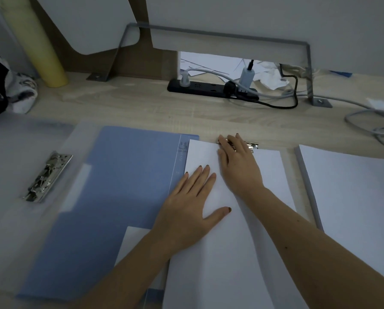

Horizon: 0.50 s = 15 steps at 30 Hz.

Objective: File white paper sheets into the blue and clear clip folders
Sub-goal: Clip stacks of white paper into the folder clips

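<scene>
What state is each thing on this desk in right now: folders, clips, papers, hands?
Blue folder: open, lying flat.
Clear folder: open, its clip empty.
Sheets in blue folder: lying flat under both hands.
Left hand: flat on sheets.
Right hand: fingers at the metal clip.
Paper stack: loose, right.

Wooden desk (pixel 142 105), blue folder (pixel 110 197), clear folder (pixel 19 152), paper stack (pixel 353 186), power strip (pixel 209 88)
</scene>
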Tool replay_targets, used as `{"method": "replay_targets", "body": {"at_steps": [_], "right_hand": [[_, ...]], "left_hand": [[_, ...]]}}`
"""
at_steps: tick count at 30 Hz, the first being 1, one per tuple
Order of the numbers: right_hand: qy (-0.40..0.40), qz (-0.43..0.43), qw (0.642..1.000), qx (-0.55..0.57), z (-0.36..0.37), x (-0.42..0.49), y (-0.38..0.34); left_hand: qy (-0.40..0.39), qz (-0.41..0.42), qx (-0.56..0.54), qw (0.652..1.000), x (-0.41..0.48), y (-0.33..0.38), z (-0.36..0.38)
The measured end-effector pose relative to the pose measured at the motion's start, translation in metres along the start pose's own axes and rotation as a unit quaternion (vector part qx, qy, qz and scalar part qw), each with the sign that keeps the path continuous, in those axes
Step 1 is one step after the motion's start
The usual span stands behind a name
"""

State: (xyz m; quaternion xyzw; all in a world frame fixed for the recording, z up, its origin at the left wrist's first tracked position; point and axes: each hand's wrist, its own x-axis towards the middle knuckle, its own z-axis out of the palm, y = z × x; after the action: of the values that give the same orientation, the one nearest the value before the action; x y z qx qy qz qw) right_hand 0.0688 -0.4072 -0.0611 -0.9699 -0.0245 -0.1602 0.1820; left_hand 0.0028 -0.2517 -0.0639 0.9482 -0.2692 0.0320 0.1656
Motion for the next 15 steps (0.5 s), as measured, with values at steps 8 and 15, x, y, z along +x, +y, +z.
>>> {"method": "replay_targets", "body": {"at_steps": [8, 15], "right_hand": [[-0.038, 0.082, 0.992, 0.090, -0.036, -0.019, -0.007], [-0.033, 0.256, 0.960, 0.108, -0.143, -0.108, 0.047]], "left_hand": [[-0.091, -0.019, 0.018, 0.996, 0.006, 0.001, -0.006], [-0.082, -0.088, -0.252, 0.960, 0.006, 0.069, -0.034]]}}
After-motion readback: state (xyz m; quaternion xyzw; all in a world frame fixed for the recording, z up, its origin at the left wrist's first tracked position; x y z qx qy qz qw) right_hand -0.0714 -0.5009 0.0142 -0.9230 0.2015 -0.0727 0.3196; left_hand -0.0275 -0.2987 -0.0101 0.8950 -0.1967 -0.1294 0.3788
